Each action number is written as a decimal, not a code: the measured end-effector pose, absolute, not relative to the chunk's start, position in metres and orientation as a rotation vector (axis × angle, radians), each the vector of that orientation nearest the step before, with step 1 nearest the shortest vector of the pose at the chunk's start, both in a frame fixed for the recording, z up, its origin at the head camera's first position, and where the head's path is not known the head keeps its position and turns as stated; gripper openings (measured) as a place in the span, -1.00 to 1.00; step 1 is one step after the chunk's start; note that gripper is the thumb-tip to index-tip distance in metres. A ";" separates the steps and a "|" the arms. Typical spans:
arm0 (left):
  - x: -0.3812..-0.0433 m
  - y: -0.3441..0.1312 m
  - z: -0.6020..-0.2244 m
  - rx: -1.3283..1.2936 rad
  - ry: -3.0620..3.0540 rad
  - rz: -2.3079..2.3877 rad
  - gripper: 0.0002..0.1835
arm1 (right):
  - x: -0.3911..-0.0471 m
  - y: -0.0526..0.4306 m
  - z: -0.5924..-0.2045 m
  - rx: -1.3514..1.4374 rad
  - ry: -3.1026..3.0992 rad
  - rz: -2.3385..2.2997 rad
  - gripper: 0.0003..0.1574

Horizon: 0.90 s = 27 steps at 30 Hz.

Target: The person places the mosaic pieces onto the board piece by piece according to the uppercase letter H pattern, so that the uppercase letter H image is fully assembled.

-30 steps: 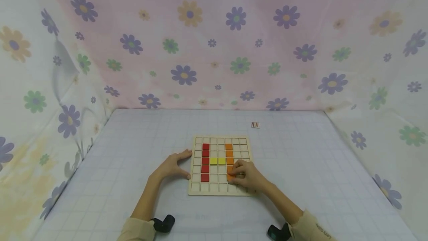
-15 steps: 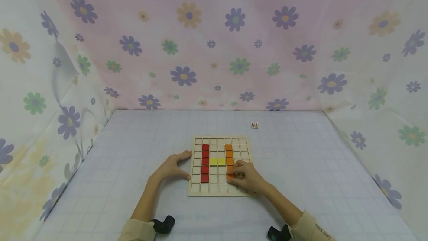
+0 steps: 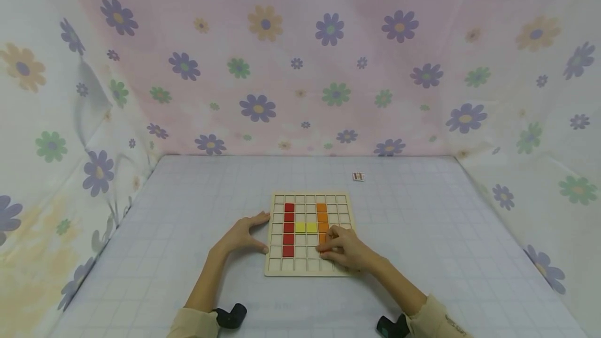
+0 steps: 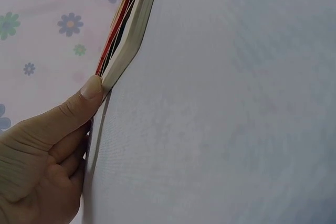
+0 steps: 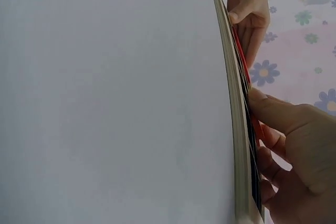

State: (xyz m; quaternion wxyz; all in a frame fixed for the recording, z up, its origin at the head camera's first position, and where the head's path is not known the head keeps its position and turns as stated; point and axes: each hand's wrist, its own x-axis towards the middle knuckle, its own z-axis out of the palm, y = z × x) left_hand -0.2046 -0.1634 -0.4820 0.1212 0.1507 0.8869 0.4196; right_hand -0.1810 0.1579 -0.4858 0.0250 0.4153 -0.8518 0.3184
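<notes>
A square wooden grid board [image 3: 300, 269] lies on the table. On it are a column of red tiles [image 3: 288, 227], two yellow tiles [image 3: 306, 228] and a column of orange tiles [image 3: 322, 217]. My left hand [image 3: 239, 233] touches the board's left edge with spread thumb and forefinger; its thumb [image 4: 92, 87] meets a corner in the left wrist view. Over the lower end of the orange column, my right hand [image 3: 347, 248] pinches the lowest orange tile between thumb and fingers. That tile is mostly hidden in the head view. In the right wrist view, the right thumb [image 5: 262, 103] lies low over the board.
A small printed card [image 3: 358, 177] lies on the white table [image 3: 413, 197] behind the board, to the right. Flowered cloth [image 3: 300, 77] stands around the back and sides. Black wrist cameras [image 3: 231, 316] sit at both cuffs.
My right thumb and fingertips have shifted slightly left at the lower end of the orange column, covering more of the lowest tile. My left hand stays against the board's edge.
</notes>
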 end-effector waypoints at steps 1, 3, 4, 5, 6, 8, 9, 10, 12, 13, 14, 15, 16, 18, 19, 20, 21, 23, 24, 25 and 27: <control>-0.205 -0.164 -0.482 0.445 2.589 1.225 -0.01 | -0.181 0.159 -0.486 1.305 -2.616 0.971 -0.79; -0.204 -0.164 -0.482 0.450 2.594 1.216 -0.02 | -0.181 0.162 -0.486 1.337 -2.586 0.980 -0.79; -0.204 -0.165 -0.481 0.442 2.595 1.214 -0.02 | -0.181 0.163 -0.486 1.337 -2.583 1.006 -0.77; -0.204 -0.165 -0.481 0.434 2.600 1.208 -0.02 | -0.180 0.163 -0.486 1.324 -2.589 1.043 -0.75; -0.203 -0.165 -0.481 0.428 2.605 1.201 -0.02 | -0.180 0.163 -0.486 1.308 -2.595 1.092 -0.72; -0.204 -0.166 -0.481 0.435 2.616 1.189 -0.02 | -0.179 0.162 -0.486 1.240 -2.617 1.184 -0.66; -0.204 -0.166 -0.481 0.437 2.617 1.190 -0.02 | -0.179 0.161 -0.487 1.206 -2.622 1.223 -0.65; -0.204 -0.166 -0.481 0.440 2.609 1.197 -0.02 | -0.178 0.159 -0.487 1.173 -2.626 1.248 -0.64; -0.204 -0.166 -0.481 0.456 2.605 1.204 -0.02 | -0.178 0.157 -0.489 1.142 -2.617 1.258 -0.66; -0.204 -0.165 -0.481 0.461 2.600 1.209 -0.02 | -0.178 0.155 -0.489 1.132 -2.614 1.244 -0.68; -0.204 -0.165 -0.481 0.456 2.592 1.217 -0.02 | -0.177 0.154 -0.490 1.128 -2.614 1.228 -0.68; -0.204 -0.165 -0.481 0.454 2.586 1.224 -0.02 | -0.177 0.153 -0.490 1.130 -2.615 1.197 -0.69; -0.204 -0.165 -0.481 0.453 2.586 1.223 -0.02 | -0.176 0.152 -0.491 1.124 -2.628 1.168 -0.69; -0.204 -0.164 -0.482 0.453 2.593 1.220 -0.03 | -0.175 0.151 -0.491 1.113 -2.646 1.110 -0.69; -0.204 -0.164 -0.482 0.450 2.594 1.221 -0.03 | -0.175 0.151 -0.490 1.108 -2.655 1.083 -0.70; -0.204 -0.164 -0.481 0.446 2.593 1.222 -0.03 | -0.175 0.151 -0.490 1.108 -2.664 1.055 -0.71; -0.204 -0.164 -0.481 0.446 2.597 1.219 -0.03 | -0.174 0.151 -0.490 1.112 -2.666 1.031 -0.73; -0.204 -0.163 -0.481 0.444 2.600 1.213 -0.03 | -0.173 0.151 -0.489 1.117 -2.664 1.003 -0.76; -0.204 -0.163 -0.480 0.439 2.595 1.213 -0.02 | -0.173 0.152 -0.488 1.112 -2.666 0.993 -0.78; -0.204 -0.163 -0.480 0.436 2.590 1.217 -0.02 | -0.172 0.152 -0.487 1.106 -2.669 0.980 -0.78; -0.203 -0.163 -0.480 0.435 2.594 1.212 -0.03 | -0.172 0.153 -0.486 1.086 -2.680 0.966 -0.78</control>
